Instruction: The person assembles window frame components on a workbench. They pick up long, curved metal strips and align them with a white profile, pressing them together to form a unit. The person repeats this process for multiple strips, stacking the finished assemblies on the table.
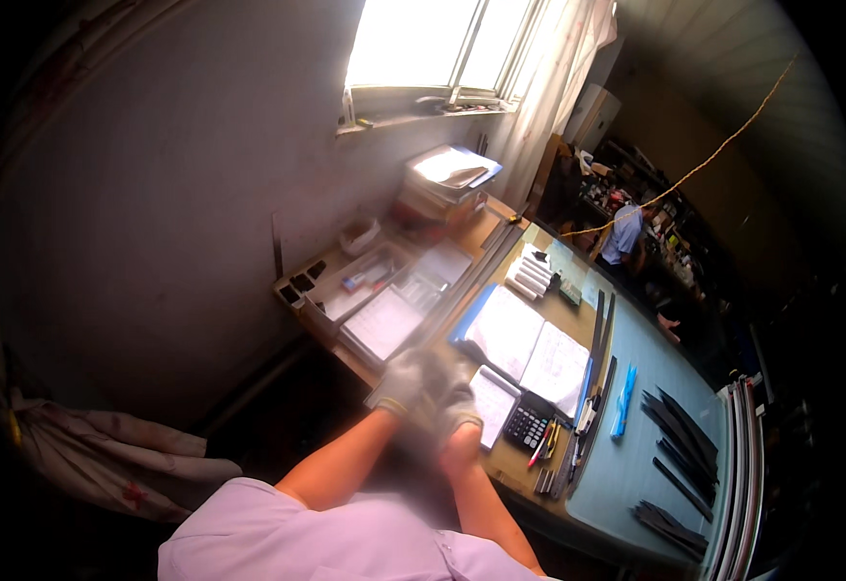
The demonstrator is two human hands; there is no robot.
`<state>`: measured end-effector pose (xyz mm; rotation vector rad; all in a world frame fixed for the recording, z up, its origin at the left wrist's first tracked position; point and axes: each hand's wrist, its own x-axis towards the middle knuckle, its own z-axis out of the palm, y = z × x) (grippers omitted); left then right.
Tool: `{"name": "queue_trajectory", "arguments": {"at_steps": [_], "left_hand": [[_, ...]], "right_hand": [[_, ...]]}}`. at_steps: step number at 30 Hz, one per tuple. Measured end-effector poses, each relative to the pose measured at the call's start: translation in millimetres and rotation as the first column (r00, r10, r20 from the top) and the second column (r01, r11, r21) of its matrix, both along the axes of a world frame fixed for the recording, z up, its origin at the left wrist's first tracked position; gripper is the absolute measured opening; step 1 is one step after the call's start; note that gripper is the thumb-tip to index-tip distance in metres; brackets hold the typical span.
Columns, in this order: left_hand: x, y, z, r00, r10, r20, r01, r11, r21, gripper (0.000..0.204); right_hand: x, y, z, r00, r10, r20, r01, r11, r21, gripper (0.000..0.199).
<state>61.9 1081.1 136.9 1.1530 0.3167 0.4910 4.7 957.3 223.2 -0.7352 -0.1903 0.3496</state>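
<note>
Both my hands wear pale gloves and are held close together over the near edge of the desk. Motion smears the fingers of my left hand (404,383) and my right hand (459,405), so whether anything is between them is not visible. Just right of them lies a small white notepad (493,399), with a black calculator (528,426) beside it. Beyond these, an open notebook (507,334) with written pages rests in a blue cover. Left of my hands, a sheet of paper (382,322) sits by a clear plastic tray (377,275).
Pens (544,443) lie right of the calculator. Further right, a pale blue-green tabletop (597,479) carries dark flat strips (679,436) and a blue wrapped item (624,402). Piled papers (454,167) stand below the window. A person (622,232) is in the background.
</note>
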Motion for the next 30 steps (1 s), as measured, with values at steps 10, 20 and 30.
{"name": "queue_trajectory", "arguments": {"at_steps": [10, 20, 30], "left_hand": [[0, 1, 23, 0.964, 0.222, -0.148, -0.179, 0.949, 0.260, 0.037], [2, 37, 5, 0.910, 0.370, -0.187, -0.246, 0.845, 0.475, 0.039], [-57, -52, 64, 0.992, -0.118, 0.049, 0.118, 0.993, 0.004, 0.019]], "right_hand": [[20, -34, -47, 0.987, 0.156, 0.045, -0.153, 0.986, -0.069, 0.047], [35, -35, -70, 0.640, 0.720, 0.270, -0.763, 0.552, 0.337, 0.039], [28, -20, -24, 0.985, -0.152, -0.083, 0.127, 0.960, -0.251, 0.041]]}}
